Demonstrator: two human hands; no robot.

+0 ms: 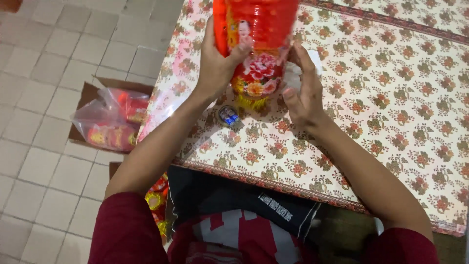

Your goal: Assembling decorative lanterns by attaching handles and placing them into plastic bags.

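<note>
A red lantern (259,44) with flower prints and a yellow fringe is held upright over the table. My left hand (217,61) grips its left side, thumb across the front. My right hand (303,93) is at its lower right side, fingers partly spread against it, with a bit of white material (295,78) behind the fingers. Below the lantern, a small round holder with blue-and-silver batteries (228,116) lies on the floral tablecloth (391,98).
On the tiled floor at the left, a cardboard box (88,93) holds a clear plastic bag of red and yellow items (112,122). More red and yellow pieces (157,198) sit beside my lap. The table edge runs just in front of me.
</note>
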